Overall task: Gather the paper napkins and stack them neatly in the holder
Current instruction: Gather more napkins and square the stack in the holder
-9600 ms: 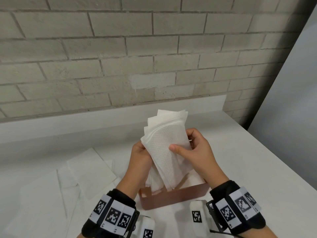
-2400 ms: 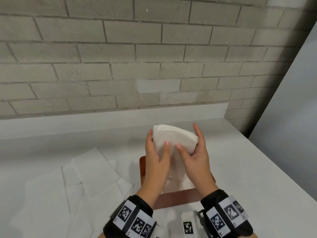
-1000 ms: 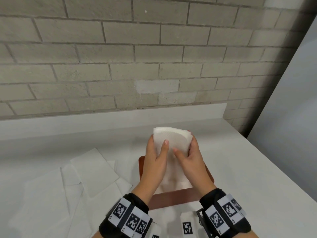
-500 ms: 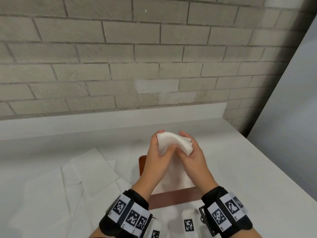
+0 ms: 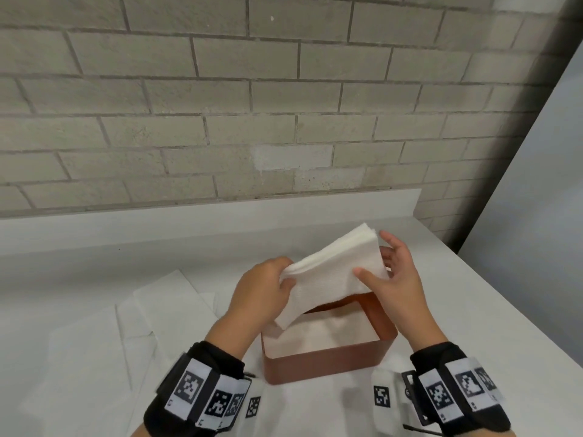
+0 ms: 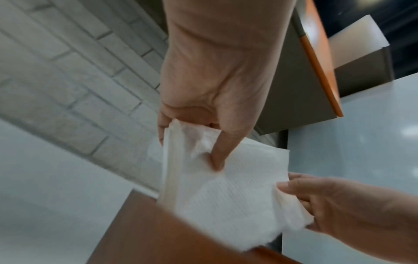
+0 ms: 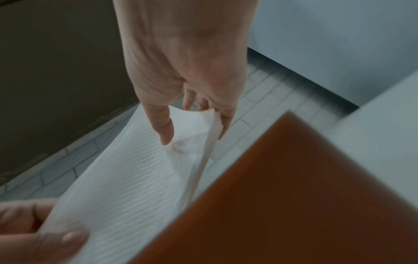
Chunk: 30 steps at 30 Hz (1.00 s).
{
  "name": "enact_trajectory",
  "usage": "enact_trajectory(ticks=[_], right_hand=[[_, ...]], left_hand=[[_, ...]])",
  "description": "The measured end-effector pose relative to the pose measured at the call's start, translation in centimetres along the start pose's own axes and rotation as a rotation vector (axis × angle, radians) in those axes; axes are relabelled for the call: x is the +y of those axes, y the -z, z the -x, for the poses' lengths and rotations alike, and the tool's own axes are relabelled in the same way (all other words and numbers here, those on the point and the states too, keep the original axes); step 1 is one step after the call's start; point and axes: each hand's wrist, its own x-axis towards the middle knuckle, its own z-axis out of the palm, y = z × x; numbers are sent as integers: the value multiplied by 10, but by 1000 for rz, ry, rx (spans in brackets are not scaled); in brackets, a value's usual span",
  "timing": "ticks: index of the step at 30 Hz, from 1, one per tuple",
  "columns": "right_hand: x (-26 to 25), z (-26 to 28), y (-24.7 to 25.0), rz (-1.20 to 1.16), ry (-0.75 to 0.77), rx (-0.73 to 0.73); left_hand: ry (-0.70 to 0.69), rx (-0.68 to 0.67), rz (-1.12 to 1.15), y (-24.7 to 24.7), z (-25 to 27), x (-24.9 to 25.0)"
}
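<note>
A thick stack of white paper napkins hangs tilted over the open brown holder, its lower corner dipping inside. My left hand pinches the stack's left edge, thumb in front. My right hand holds the right edge, thumb on the front face and fingers spread behind. In the left wrist view my left hand grips the stack above the holder wall. In the right wrist view my right hand pinches the napkins beside the holder.
Several loose napkins lie flat and overlapping on the white counter, left of the holder. A brick wall with a white ledge runs behind. The counter's right edge slants down the right side.
The stack stood upright, squeezed between both hands over the holder. Now my hands have moved apart and the stack lies turned sideways and tilted, exposing the holder's inside.
</note>
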Motion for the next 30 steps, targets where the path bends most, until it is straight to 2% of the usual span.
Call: enact_trajectory(ticks=[5,9,12,15,18,23,26,30], right_hand=[[7,3,2,193,-34,-154],[15,6,-1,244,12,-150],[15,7,-4,381,-5,-282],[14,7,-6,650,34,-419],[11,2,-11,1015,184,-477],[-3,-2,-9,1077,302,-446],[-9,-3,-10,1126,279,-547],[-2,-1,-23,1201,198,-677]], left_hand=[[-78,-85,-278,2,-2,3],[-73,-239,-447,-13,0,-1],[-53,-341,-572,-24,2,-2],[-48,-315,-603,-27,2,-1],[-70,-288,-591,-27,1,1],[-64,-252,-551,-19,1,-1],[-78,-248,-550,-17,3,2],[-97,-328,-639,-30,4,7]])
